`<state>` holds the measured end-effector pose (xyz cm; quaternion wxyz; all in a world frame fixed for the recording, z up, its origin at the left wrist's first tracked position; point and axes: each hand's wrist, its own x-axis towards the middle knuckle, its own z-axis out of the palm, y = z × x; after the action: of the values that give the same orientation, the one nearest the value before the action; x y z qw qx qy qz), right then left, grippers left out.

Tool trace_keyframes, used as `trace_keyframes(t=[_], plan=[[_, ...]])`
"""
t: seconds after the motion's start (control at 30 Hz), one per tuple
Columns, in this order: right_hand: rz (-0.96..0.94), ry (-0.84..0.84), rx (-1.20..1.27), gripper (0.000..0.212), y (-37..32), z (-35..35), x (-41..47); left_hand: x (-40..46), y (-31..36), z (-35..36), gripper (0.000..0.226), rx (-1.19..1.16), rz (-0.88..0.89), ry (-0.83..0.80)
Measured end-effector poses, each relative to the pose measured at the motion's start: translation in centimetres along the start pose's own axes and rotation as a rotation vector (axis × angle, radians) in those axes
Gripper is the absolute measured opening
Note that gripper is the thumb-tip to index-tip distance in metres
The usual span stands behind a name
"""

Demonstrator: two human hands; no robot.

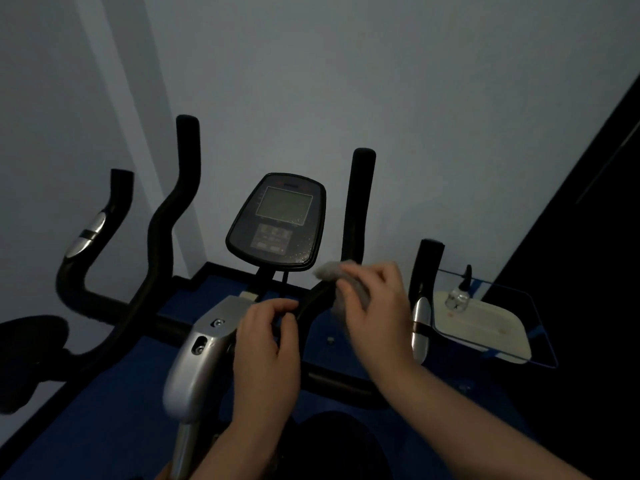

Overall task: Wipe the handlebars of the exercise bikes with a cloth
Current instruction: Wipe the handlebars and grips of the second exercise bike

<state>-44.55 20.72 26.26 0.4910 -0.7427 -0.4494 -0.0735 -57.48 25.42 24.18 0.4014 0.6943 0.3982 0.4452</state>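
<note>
Grey fabric, a crumpled cloth (346, 285), is gripped in the right hand (375, 313), whose fingers are curled round it and pressed against the black handlebar (313, 299) where the bar bends upward. Part of the cloth is seen bunched above the fingertips, and part is draped below them over the bar. Just to the left of that hand, the same bar is held nearer the stem by the left hand (266, 344), its fingers and thumb curled over the dark tube. Beside the left hand, on its outer side, the silver stem housing (204, 344) is found, touched by the wrist edge. Beyond both hands the oval console (278, 220) is mounted, tilted back, with a grey screen. Directly above the right hand an upright black grip (360, 202) is raised; a shorter grip (427, 268) with a silver sensor band stands just to that hand's right. Further right, a pale tray (491, 332) is seen with a small clear bottle (459, 294) standing on it. Far left of the left hand, two more curved black bars (162, 216) are set against the pale wall (381, 81). Blue floor (114, 410) lies beneath
</note>
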Motion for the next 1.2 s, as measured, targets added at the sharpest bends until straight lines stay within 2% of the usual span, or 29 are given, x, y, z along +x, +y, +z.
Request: trace_keyframes(t=[0.1, 0.23, 0.3, 0.33, 0.4, 0.47, 0.53, 0.63, 0.7, 0.77, 0.83, 0.93, 1.03, 1.1, 1.2], plan=[[-0.081, -0.127, -0.037, 0.017, 0.6, -1.7, 1.9, 0.8, 0.0, 0.4, 0.018, -0.030, -0.020, 0.017], [0.015, -0.011, -0.089, 0.015, 1.1, -2.3, 6.1, 0.7, 0.1, 0.6, 0.018, -0.044, -0.052, 0.041], [0.041, 0.013, -0.102, 0.019, 0.9, -1.1, 3.9, 0.5, 0.1, 0.5, 0.017, -0.066, -0.071, 0.046], [-0.008, 0.012, -0.098, 0.019, 0.6, -0.5, 1.9, 0.6, 0.1, 0.4, 0.017, -0.069, -0.069, 0.045], [-0.157, -0.114, -0.073, 0.022, -0.3, -0.1, -1.8, 0.6, 0.1, 0.4, 0.017, -0.052, -0.047, 0.022], [-0.226, -0.271, -0.047, 0.019, -0.6, -0.9, -1.8, 1.0, 0.0, 0.5, 0.017, -0.001, -0.020, -0.017], [-0.230, -0.211, -0.061, 0.016, -0.5, -2.0, 2.4, 2.0, 0.4, 1.0, 0.016, 0.019, -0.014, -0.019], [-0.211, 0.068, -0.047, 0.016, -0.8, -3.5, 10.5, 4.2, 1.5, 2.2, 0.015, 0.030, -0.003, -0.031], [-0.256, 0.112, -0.050, 0.013, -0.5, -3.1, 12.8, 5.1, 2.0, 3.1, 0.014, 0.067, -0.004, -0.084], [-0.283, 0.093, -0.156, 0.010, 0.4, -1.5, 11.7, 5.5, 1.8, 3.8, 0.014, 0.114, -0.024, -0.140], [-0.277, -0.007, -0.222, 0.007, 1.4, -0.7, 9.0, 5.5, 1.4, 3.9, 0.014, 0.150, -0.052, -0.162], [-0.246, -0.173, -0.180, 0.010, 1.7, -1.9, 8.6, 5.1, 1.2, 3.9, 0.013, 0.175, -0.056, -0.110], [-0.298, -0.067, -0.136, 0.010, 0.4, -3.2, 12.0, 4.9, 1.6, 3.8, 0.014, 0.233, -0.032, -0.093], [-0.350, -0.010, -0.199, 0.006, 0.2, -2.7, 12.7, 4.9, 1.7, 3.9, 0.014, 0.231, -0.041, -0.087], [-0.353, -0.111, -0.241, 0.009, 1.8, -1.3, 10.0, 4.8, 1.9, 3.7, 0.012, 0.203, -0.067, -0.080]])
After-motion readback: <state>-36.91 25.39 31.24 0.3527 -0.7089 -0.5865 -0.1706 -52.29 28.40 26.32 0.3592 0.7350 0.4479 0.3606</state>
